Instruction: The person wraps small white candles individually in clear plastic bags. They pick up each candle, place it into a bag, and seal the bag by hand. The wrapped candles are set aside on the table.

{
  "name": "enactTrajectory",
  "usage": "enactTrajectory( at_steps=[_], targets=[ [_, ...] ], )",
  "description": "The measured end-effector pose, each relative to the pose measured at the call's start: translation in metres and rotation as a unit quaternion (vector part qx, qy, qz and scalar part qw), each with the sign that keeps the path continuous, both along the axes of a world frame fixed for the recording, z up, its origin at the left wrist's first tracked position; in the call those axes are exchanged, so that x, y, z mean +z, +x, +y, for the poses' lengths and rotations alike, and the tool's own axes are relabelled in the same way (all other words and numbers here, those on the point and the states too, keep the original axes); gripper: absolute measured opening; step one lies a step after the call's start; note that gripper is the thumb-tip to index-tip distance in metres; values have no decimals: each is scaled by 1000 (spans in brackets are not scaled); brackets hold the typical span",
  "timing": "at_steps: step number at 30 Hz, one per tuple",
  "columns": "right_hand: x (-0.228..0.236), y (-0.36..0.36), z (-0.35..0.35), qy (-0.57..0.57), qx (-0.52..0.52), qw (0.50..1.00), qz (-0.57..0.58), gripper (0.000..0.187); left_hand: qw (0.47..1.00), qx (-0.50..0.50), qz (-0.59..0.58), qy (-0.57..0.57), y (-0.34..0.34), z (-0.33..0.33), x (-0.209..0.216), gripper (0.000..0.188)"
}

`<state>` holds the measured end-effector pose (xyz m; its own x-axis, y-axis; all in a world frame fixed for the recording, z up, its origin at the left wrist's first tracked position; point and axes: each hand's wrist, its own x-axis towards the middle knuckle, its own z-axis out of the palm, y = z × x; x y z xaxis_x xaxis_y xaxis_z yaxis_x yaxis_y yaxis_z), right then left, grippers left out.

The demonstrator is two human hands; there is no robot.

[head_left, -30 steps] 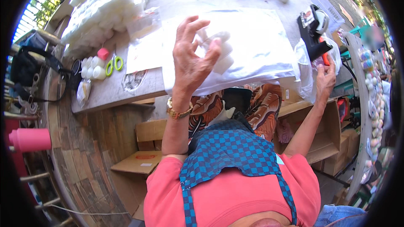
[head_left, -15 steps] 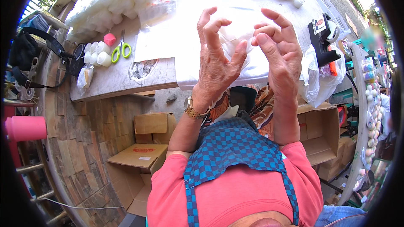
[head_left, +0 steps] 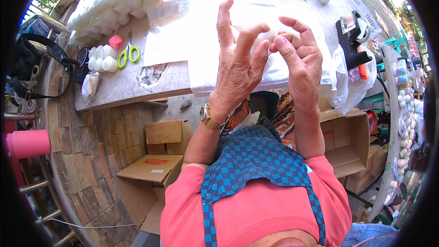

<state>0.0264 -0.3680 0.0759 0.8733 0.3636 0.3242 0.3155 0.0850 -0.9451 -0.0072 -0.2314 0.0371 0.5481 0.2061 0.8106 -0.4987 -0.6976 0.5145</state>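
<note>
Over the white-covered table, both my hands are raised with a thin, whitish see-through piece of plastic between them. Glare hides its outline. My left hand has its index finger stretched up, while another finger and the thumb curl against the plastic. The thumb and fingertips of my right hand pinch its right side, with one finger lifted away. The two thumbs nearly meet. On my left wrist is a metal watch.
Green-handled scissors and a pack of white cylinders lie left, before a big heap of wrapped white pieces. A black tape dispenser stands right, beside a white plastic bag. Cardboard boxes sit below the table.
My left fingers have shifted: one now bends further over toward the right hand. The right fingers have moved slightly left and closer together. The plastic stays between the hands.
</note>
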Motion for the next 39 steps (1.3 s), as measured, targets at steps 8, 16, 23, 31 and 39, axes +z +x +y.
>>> enactTrajectory(
  at_steps=[8,16,23,31,39],
  targets=[
    [-12,1,1,-11,-42,999,0,36,998,-21,42,-36,-4,-3,0,25],
    [-26,0,8,25,-60,997,47,29,997,-10,57,-57,-8,-4,1,29],
    [-39,9,9,-5,-55,998,32,26,995,-7,53,-80,-4,-1,-1,35],
    [-42,10,-1,-13,31,999,24,41,980,-44,86,-174,-2,26,-11,43],
    [-21,16,24,-37,203,968,145,65,905,-181,80,-376,-11,49,-13,50]
  ],
)
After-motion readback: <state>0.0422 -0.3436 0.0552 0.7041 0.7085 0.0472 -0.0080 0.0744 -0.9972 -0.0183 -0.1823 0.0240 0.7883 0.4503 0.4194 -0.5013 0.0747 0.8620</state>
